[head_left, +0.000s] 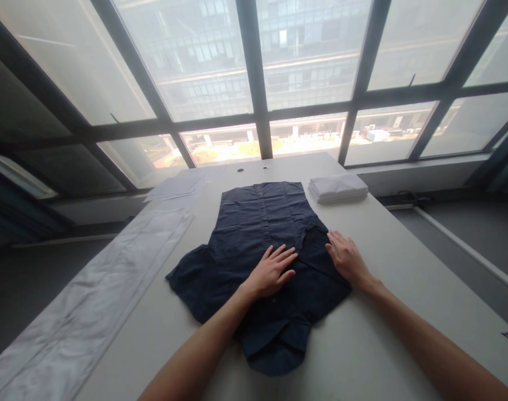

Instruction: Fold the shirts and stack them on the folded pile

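A dark navy short-sleeved shirt lies spread on the white table, its collar end towards me and its hem towards the window. One sleeve sticks out to the left; on the right, the fabric is folded over near the side. My left hand rests flat on the middle of the shirt with its fingers spread. At the shirt's right edge, my right hand lies with fingers stretched out, touching the cloth by the folded part. Neither hand grips anything.
A folded stack of white cloth sits at the table's far right. Along the left edge lies a long white cloth, with white sheets beyond it. Large framed windows stand behind the table.
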Demonstrator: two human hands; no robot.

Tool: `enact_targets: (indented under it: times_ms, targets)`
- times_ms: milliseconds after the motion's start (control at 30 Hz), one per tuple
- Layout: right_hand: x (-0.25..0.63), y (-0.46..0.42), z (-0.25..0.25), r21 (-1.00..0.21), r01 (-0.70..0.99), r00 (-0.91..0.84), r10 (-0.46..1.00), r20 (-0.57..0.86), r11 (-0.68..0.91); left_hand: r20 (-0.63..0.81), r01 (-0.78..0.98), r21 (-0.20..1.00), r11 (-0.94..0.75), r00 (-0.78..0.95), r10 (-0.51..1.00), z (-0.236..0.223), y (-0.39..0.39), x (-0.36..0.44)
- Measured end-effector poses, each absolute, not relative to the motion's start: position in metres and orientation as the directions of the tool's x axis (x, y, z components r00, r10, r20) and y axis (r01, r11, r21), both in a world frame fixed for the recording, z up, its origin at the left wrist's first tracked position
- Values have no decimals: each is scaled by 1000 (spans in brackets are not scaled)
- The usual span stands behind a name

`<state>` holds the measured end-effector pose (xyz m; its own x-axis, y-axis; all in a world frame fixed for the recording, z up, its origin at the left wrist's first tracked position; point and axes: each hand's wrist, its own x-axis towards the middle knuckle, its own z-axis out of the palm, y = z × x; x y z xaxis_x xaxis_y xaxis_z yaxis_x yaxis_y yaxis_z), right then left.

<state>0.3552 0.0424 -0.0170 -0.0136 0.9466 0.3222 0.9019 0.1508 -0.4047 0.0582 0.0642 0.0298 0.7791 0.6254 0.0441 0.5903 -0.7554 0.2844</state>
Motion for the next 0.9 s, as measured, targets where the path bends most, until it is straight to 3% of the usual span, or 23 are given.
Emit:
enact_targets:
  times_ms: [300, 733, 900]
  targets:
    - [303, 72, 1, -324, 911, -137, 929, 345, 255, 44, 588, 278, -760, 782, 621, 28, 65, 58]
    - [280, 83, -16, -243, 969, 9, 985, 174, 34, 63, 576, 299, -761, 784, 618, 26, 66, 58]
    - [276, 83, -12, -232, 965, 158, 977, 145, -122, 71, 570, 314, -759, 783, 618, 24, 66, 57]
